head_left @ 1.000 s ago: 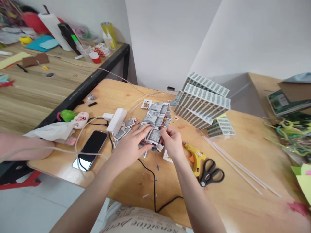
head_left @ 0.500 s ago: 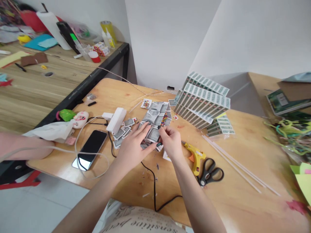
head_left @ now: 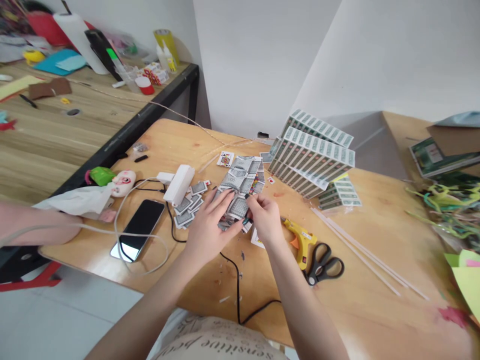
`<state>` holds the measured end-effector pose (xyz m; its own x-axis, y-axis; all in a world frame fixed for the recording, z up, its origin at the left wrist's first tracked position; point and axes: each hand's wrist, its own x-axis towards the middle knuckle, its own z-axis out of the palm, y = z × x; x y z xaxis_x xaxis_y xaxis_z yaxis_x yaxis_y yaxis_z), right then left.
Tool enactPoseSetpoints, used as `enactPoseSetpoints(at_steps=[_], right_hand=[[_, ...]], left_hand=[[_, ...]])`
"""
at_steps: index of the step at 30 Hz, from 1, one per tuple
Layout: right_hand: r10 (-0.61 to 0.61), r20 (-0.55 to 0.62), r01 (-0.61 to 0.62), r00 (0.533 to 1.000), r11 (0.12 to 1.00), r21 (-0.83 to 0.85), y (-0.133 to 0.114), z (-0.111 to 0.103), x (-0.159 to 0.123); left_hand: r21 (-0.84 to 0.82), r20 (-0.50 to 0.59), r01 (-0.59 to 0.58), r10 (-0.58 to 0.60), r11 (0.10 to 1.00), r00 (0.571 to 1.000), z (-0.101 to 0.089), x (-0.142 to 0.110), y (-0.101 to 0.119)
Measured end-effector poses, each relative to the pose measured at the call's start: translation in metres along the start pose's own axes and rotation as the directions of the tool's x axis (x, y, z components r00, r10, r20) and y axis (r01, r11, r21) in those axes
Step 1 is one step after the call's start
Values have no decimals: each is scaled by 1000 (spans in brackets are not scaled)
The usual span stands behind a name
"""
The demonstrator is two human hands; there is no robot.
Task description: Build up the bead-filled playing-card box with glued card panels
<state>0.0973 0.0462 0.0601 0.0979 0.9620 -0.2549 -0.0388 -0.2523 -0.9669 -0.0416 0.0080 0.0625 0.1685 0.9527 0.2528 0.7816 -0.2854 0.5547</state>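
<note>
Left hand (head_left: 206, 225) spread wide over cards (head_left: 244, 175), probably steadying them, right hand (head_left: 265, 217) pinching their edge (glue gun (head_left: 305, 245) just right of its fingers).

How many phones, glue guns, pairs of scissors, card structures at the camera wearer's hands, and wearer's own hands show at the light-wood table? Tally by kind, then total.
Phone: 1
Glue gun: 1
Scissors: 1
Card structure: 1
Hands (left hand, right hand): 2
Total: 6
</note>
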Motion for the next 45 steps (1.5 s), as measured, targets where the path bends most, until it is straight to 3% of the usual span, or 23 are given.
enactPoseSetpoints(at_steps=[5, 15, 20, 25, 36, 40, 45], right_hand=[[-19, 4, 19, 1000, 1000, 14, 4, -1, 1], [-7, 23, 7, 1000, 1000, 25, 5, -2, 3], [-9, 28, 8, 1000, 1000, 13, 4, -4, 3], [5, 35, -3, 999, 999, -35, 0, -5, 1], [26, 78, -13, 997, 987, -161, -11, -5, 0], [27, 85, -8, 996, 976, -218, -13, -7, 1], [12, 86, 13, 996, 959, -285, -11, -9, 4]], left_hand=[[-58, 68, -30, 34, 998, 997, -12, 3, -3], [54, 61, -116, 112, 992, 992, -17, 8, -4], [186, 219, -197, 154, 963, 963, -32, 20, -1], [200, 337, -276, 198, 940, 920, -43, 32, 2], [200, 193, -104, 65, 974, 979, -33, 28, 15], [197, 200, -60, 20, 978, 980, -36, 28, 17], [56, 258, -93, 75, 994, 963, -42, 23, 6]])
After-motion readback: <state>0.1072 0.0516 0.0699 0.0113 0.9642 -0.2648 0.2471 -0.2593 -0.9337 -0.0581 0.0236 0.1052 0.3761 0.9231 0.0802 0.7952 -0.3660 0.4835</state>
